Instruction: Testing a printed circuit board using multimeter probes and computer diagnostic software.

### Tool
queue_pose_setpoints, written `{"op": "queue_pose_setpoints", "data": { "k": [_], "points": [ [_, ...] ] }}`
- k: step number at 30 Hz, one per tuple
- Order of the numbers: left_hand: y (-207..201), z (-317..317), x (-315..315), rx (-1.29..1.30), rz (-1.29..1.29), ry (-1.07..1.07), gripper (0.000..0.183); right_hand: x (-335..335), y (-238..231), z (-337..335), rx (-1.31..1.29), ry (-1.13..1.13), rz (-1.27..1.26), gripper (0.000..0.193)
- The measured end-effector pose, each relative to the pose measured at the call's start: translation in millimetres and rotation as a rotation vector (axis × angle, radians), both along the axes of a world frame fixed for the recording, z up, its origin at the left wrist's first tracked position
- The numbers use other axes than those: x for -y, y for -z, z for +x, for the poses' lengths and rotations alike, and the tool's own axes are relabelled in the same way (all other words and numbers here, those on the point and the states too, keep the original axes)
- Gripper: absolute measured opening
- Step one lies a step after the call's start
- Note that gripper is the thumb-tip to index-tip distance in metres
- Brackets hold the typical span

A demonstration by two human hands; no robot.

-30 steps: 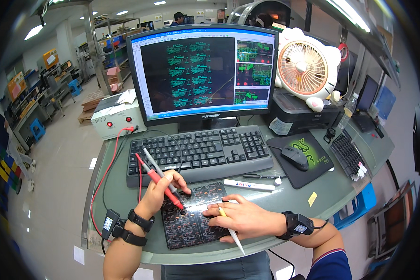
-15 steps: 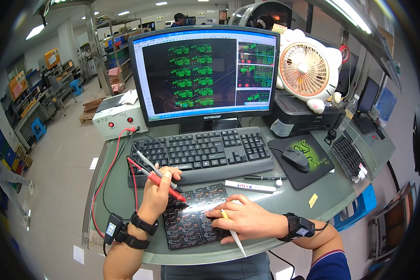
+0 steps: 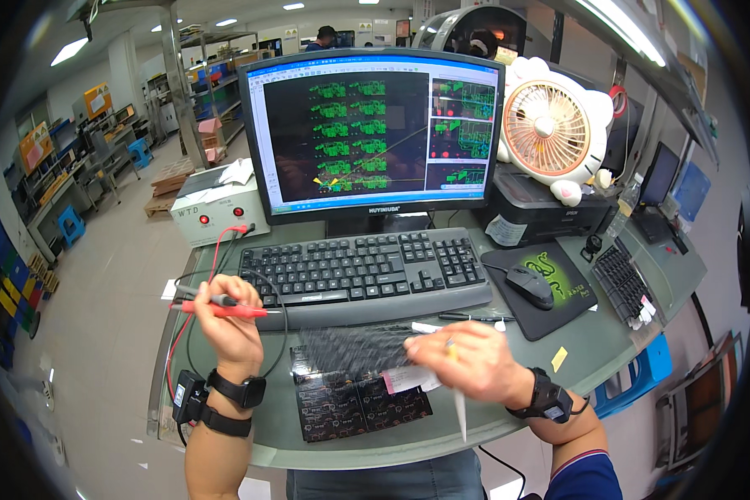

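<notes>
Our left hand (image 3: 232, 337) clamped two probes (image 3: 235, 311); our right hand (image 3: 479, 362) gripped one pen (image 3: 461, 415) and one blurred panel (image 3: 350, 348) above one board (image 3: 332, 408).

My left hand (image 3: 232, 333) held a red test probe (image 3: 246, 312) and black test probe (image 3: 222, 300); my right hand (image 3: 475, 362), a white pen (image 3: 461, 412) and a motion-blurred dark panel (image 3: 350, 346). Between them, a dark circuit-board panel (image 3: 333, 408) lay flat.

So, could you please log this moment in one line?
left hand: holds red probe, dark probe | right hand: holds white pen, blurred dark board | lower board: on desk, partly covered
</notes>
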State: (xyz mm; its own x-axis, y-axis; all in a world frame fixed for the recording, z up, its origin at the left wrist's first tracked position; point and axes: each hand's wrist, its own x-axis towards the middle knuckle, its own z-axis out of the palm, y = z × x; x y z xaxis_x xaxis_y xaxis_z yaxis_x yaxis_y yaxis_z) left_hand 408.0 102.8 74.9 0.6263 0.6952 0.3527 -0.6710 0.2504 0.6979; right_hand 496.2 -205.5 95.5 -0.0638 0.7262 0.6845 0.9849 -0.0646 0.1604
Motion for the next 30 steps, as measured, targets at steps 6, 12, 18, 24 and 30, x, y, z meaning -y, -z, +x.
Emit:
{"op": "queue_pose_setpoints", "data": {
  "k": [6,12,18,24,30],
  "points": [
    [-7,-10,28,0.045,0.021,0.214,0.045,4,0,9,-0.753,0.259,0.477,0.019],
    [13,-11,70,0.025,0.212,0.717,0.053,-12,38,2,-1.546,-0.006,0.484,0.029],
    [20,-14,78,-0.080,0.212,0.652,0.050,-19,37,-9,-1.565,-0.126,0.456,0.030],
    [22,-14,85,-0.125,0.188,0.584,0.048,-16,38,-6,-1.570,-0.121,0.430,0.026],
    [18,-11,51,-0.299,0.329,0.340,0.049,12,15,17,-1.108,0.069,0.422,0.030]
  ]
}}
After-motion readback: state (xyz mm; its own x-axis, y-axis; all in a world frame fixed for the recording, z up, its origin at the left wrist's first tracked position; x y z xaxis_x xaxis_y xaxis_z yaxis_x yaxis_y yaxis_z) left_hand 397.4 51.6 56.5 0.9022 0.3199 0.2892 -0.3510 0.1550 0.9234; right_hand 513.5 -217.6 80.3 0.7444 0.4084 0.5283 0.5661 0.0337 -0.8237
